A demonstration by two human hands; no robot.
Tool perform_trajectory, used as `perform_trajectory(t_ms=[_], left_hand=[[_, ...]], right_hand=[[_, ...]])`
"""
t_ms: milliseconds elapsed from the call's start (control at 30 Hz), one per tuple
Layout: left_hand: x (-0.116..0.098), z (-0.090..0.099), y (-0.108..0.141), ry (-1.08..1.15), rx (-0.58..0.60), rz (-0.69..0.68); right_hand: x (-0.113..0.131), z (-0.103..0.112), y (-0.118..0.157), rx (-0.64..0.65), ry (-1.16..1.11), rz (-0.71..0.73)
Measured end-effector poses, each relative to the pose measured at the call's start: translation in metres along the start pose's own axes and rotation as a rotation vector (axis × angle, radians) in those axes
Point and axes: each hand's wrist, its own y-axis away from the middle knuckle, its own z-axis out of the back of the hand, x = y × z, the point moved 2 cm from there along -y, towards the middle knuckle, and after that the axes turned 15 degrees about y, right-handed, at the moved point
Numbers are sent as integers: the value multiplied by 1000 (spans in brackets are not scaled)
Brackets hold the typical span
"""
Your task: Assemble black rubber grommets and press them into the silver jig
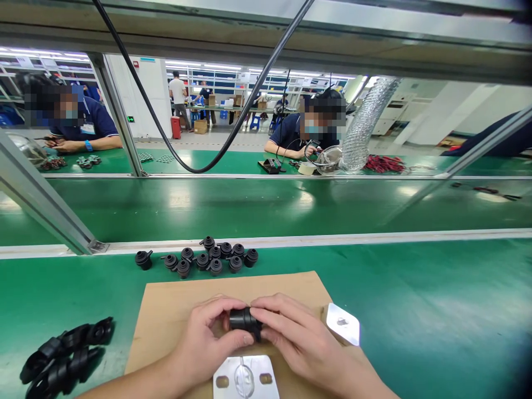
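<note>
Both of my hands are closed around one black cylindrical plastic part, held just above a brown cardboard sheet. My left hand grips its left end between thumb and fingers. From the right, my right hand wraps its fingers over the other end, hiding much of it. Below the hands lies a silver metal plate with two slots and a round recess. A white-silver block sits at the sheet's right edge, beside my right hand.
Several black ribbed round parts stand behind the cardboard. Black curved pieces lie in a pile at the left. A metal frame post rises at the left, and a black cable hangs ahead. Two co-workers sit across the green bench.
</note>
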Motion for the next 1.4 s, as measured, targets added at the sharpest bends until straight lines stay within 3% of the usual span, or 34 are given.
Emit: perform_trajectory(t_ms=[267, 467, 767, 1100, 1400], left_hand=[[-2, 0, 0, -4, 17, 4], [-1, 0, -1, -35, 21, -26], [0, 0, 0, -37, 28, -6], [-5, -3, 1, -11, 39, -24], [-12, -8, -1, -4, 111, 47]], right_hand=[[2, -4, -3, 36, 46, -103], [1, 0, -3, 66, 46, -57], [3, 6, -10, 6, 220, 154], [2, 3, -8, -21, 171, 95], [5, 9, -10, 76, 208, 161]])
